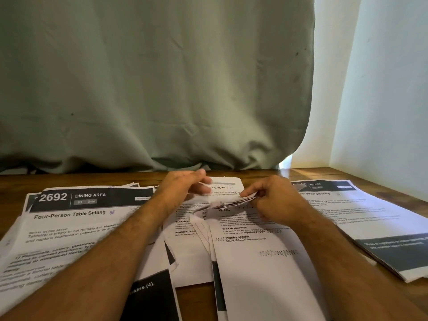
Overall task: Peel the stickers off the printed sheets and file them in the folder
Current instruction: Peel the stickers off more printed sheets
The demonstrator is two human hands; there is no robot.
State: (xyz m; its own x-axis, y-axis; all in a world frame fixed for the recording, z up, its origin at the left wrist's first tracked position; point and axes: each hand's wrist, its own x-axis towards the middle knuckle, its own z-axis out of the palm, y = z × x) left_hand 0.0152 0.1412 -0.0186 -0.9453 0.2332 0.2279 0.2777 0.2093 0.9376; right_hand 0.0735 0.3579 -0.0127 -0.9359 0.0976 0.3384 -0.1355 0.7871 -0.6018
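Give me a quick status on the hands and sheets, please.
Left hand and right hand both pinching the folded sheet. No folder in view. Nothing blocking.

Two hands (185,185) (275,200), three spreads of printed sheets (76,228), one table (324,173).

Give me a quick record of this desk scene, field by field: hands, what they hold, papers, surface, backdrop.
left hand: pinches the top edge of the middle sheet
right hand: pinches the folded-over part of that sheet
left stack: headed 2692, Dining Area, Four-Person Table Setting
right stack: headed Kitchen
surface: wooden table
backdrop: grey-green curtain
folder: not in view
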